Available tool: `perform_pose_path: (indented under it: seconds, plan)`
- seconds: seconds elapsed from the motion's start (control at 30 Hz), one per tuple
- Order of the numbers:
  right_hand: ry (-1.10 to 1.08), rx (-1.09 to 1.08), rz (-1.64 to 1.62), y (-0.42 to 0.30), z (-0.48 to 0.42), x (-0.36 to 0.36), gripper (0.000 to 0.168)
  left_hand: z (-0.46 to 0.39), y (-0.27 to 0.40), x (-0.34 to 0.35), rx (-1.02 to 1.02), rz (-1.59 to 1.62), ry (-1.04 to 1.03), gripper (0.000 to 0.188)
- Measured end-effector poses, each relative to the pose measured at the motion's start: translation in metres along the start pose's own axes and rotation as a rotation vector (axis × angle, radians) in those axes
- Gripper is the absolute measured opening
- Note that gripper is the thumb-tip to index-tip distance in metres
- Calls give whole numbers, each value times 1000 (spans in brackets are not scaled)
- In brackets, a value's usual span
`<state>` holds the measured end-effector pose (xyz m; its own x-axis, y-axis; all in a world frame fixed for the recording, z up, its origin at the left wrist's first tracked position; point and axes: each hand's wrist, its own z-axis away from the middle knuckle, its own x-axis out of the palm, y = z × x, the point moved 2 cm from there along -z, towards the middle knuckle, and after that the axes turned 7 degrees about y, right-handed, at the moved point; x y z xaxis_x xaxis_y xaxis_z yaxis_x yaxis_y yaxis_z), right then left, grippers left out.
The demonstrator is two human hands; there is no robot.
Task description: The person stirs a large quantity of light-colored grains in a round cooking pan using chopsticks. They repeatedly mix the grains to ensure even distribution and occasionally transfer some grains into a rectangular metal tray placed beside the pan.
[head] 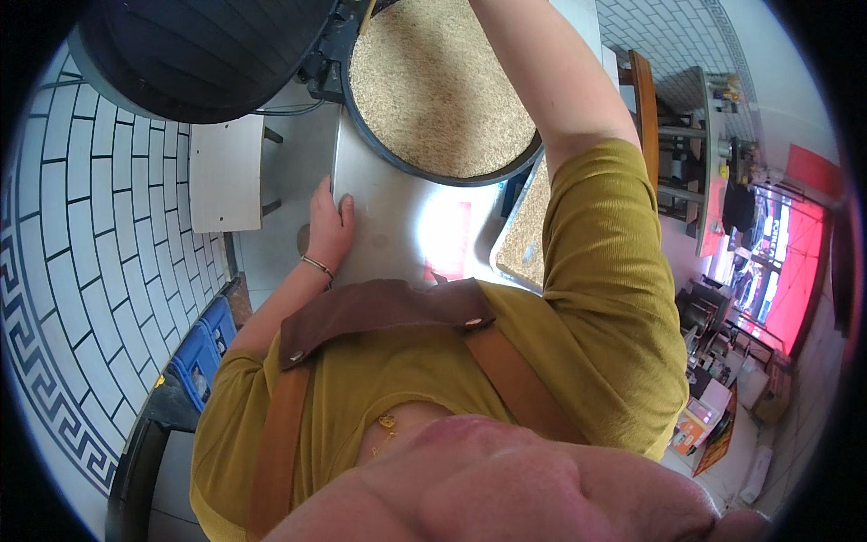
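Note:
My left hand [333, 227] rests at the left edge of a stainless steel table [386, 251], its thumb apart from the fingers. A thin bracelet [317, 266] circles that wrist. My right forearm reaches forward over a large round dark pan [433, 179]; the right hand is beyond the top of the picture. Small pale seeds, like sesame, cover the surface [440, 95] inside the pan. To the upper left, a big black ribbed lid [203, 54] stands raised, joined to the pan by a hinge [326, 74]. A wooden stick end [368, 17] shows by the pan's rim.
Partly behind my right arm lies a metal tray [521, 237] of similar seeds. A pale stool [227, 176] stands left by the white tiled wall [81, 203]. Blue crates [200, 359] are at lower left. Shelving [684, 162] and a cluttered counter [718, 352] are on the right.

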<state>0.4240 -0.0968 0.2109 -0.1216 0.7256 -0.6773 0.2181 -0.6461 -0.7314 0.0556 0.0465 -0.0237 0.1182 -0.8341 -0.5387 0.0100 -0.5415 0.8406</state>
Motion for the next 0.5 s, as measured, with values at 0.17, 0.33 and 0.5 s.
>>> perform_pose_path:
  seconds: [0.17, 0.33, 0.5]
  plan:
    - [143, -54, 238, 44, -62, 3, 49, -5, 8, -3, -5, 51, -30, 52]
    - [247, 42, 356, 122, -109, -22, 53, -2, 9, -1, -4, -11, -30, 53]
    - [419, 195, 321, 173, -102, -73, 52, -3, 12, 0, -16, -15, -52, 54]
